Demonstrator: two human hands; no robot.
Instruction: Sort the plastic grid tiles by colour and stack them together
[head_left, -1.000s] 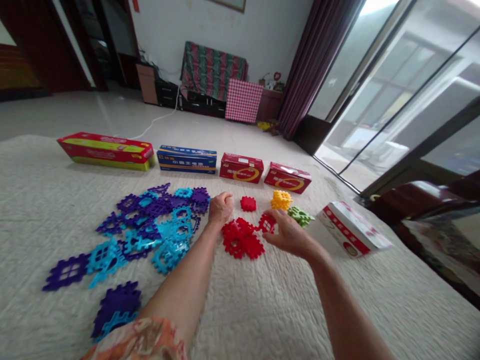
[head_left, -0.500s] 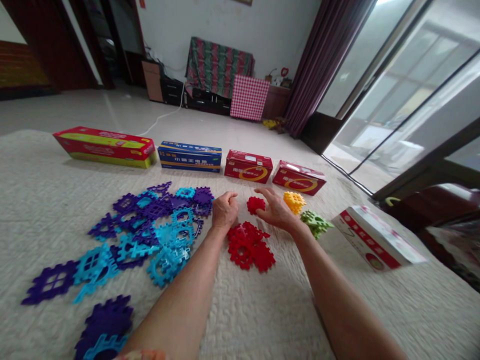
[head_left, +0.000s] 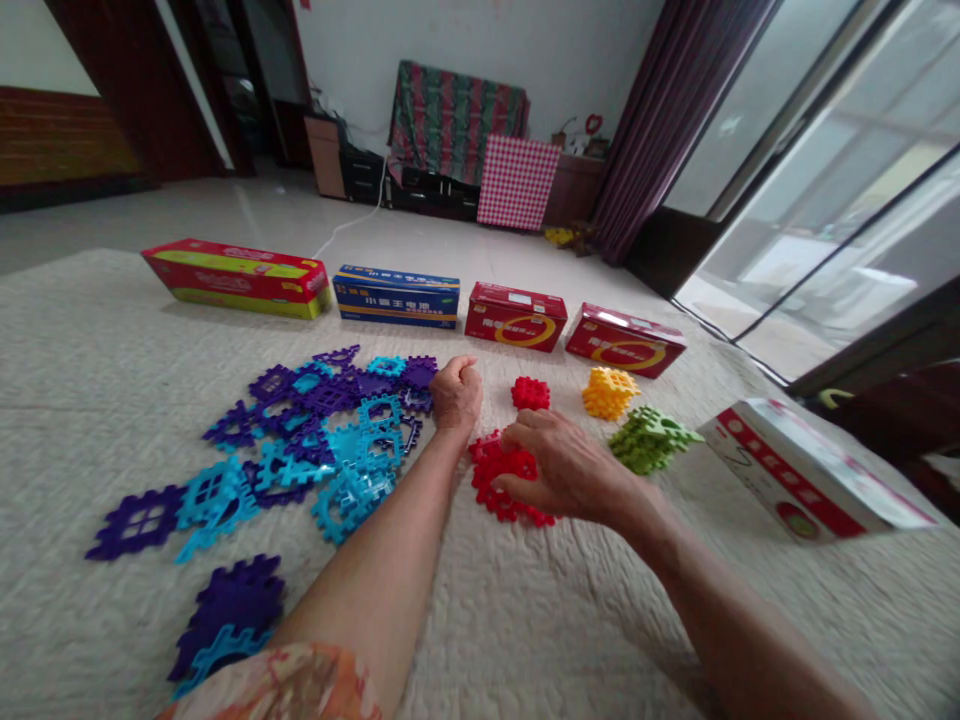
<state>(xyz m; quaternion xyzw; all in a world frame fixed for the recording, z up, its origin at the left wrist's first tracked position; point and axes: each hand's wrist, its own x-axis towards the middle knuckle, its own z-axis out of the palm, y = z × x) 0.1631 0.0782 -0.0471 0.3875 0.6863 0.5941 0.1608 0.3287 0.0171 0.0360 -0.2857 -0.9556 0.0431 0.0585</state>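
Observation:
My right hand [head_left: 559, 460] hovers over or touches the loose red interlocking plastic pieces [head_left: 493, 490], thumb and fingers apart, partly covering them. Just beyond it stands a small red stack [head_left: 531, 393] of similar toothed pieces. My left hand [head_left: 457, 395] is closed in a fist on the quilted cover, with nothing showing in it. To its left spreads a loose pile of purple pieces [head_left: 330, 393] and light blue pieces [head_left: 349, 450]. A yellow stack [head_left: 609, 393] and a green stack [head_left: 651, 440] stand to the right of my right hand.
Across the back stand a long red-and-yellow box [head_left: 240, 280], a blue box [head_left: 397, 297] and two dark red boxes [head_left: 516, 318]. A white-and-red box [head_left: 810, 475] lies at right. More purple pieces [head_left: 232, 605] lie near my left forearm. The quilted cover [head_left: 517, 620] lies beneath everything.
My right hand has left the small red stack and come back toward me, over the loose red pieces. The left fist has stayed in place. The view has shifted slightly.

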